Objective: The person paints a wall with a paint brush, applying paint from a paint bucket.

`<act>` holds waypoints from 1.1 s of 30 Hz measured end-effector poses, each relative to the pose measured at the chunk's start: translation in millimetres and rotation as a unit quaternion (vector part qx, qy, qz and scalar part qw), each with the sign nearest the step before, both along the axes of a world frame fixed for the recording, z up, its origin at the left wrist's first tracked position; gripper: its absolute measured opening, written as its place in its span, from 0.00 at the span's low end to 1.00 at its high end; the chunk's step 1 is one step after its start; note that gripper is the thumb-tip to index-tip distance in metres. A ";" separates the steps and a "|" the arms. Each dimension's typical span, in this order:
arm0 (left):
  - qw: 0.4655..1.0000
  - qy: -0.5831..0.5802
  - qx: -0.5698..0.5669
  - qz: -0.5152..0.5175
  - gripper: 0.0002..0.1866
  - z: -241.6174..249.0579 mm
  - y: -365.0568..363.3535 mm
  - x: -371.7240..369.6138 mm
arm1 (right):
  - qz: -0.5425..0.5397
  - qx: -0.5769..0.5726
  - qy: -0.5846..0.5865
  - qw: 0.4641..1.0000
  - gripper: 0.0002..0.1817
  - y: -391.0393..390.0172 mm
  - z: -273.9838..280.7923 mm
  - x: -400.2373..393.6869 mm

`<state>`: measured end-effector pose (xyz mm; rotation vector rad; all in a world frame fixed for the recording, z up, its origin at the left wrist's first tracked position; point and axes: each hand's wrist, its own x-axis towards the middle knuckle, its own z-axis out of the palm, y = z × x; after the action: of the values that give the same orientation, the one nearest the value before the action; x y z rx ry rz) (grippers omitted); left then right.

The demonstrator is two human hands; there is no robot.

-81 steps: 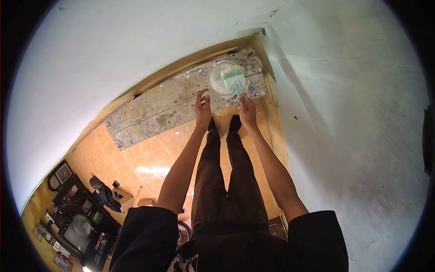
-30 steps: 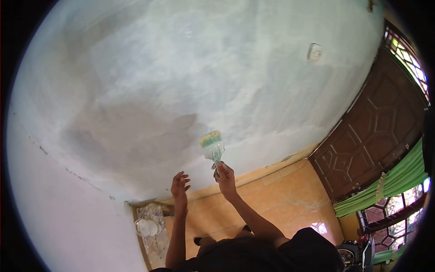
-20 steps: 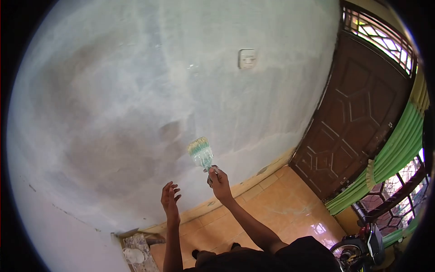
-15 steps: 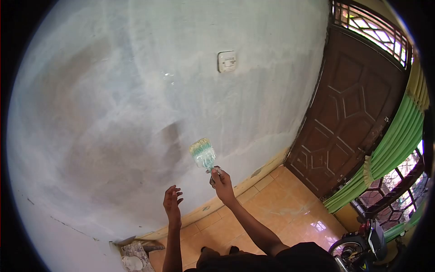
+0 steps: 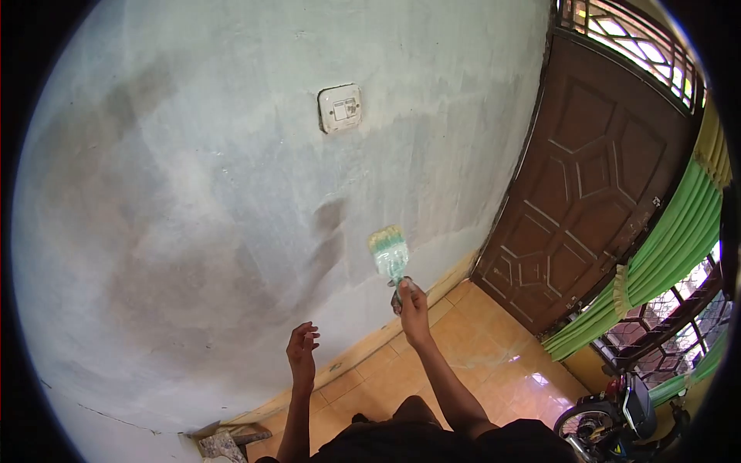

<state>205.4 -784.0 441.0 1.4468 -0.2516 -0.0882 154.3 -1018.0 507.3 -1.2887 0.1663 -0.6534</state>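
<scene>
My right hand (image 5: 413, 309) grips a paintbrush (image 5: 391, 253) by its handle, bristles pointing up. The brush has a pale green ferrule area and yellowish-tipped bristles, smeared with whitish paint, and overlaps the wall in this view. Dark stains mark the fingers around the handle. To the left, my left hand (image 5: 303, 345) is raised with nothing in it, its fingers loosely bent and apart. Before both hands stretches a pale, patchy wall (image 5: 270, 154), with greyish damp-looking areas and shadows. A white light switch (image 5: 340, 108) is set in it above the brush.
A brown panelled door (image 5: 587, 177) stands to the right, beside a green curtain (image 5: 671, 255) and a grilled window. At lower right is a parked motorbike (image 5: 610, 420). Orange floor tiles (image 5: 463, 339) run along the wall's foot. A paint-spattered block (image 5: 222, 445) sits at lower left.
My right hand and the paintbrush have shifted rightward in view, toward the door. The camera view has turned, so the light switch appears further left and larger. My left hand stays raised.
</scene>
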 end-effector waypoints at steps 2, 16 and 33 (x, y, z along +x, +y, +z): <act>1.000 -0.012 0.012 -0.010 0.17 2.3 -18.4 8.9 | -0.012 -0.004 -0.005 1.000 0.18 -26.1 5.1 11.2; 0.996 -0.014 -0.013 0.088 0.14 8.1 -194.6 42.1 | -0.012 -0.058 -0.032 0.998 0.18 -260.4 51.3 125.6; 0.991 -0.027 0.000 0.130 0.16 16.4 -302.9 53.6 | 0.074 -0.045 -0.122 0.989 0.18 -335.3 170.7 197.8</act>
<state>259.1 -1086.9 457.3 1.4712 -0.1055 0.1620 352.0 -1353.3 678.0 -1.2828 -0.1611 -0.6902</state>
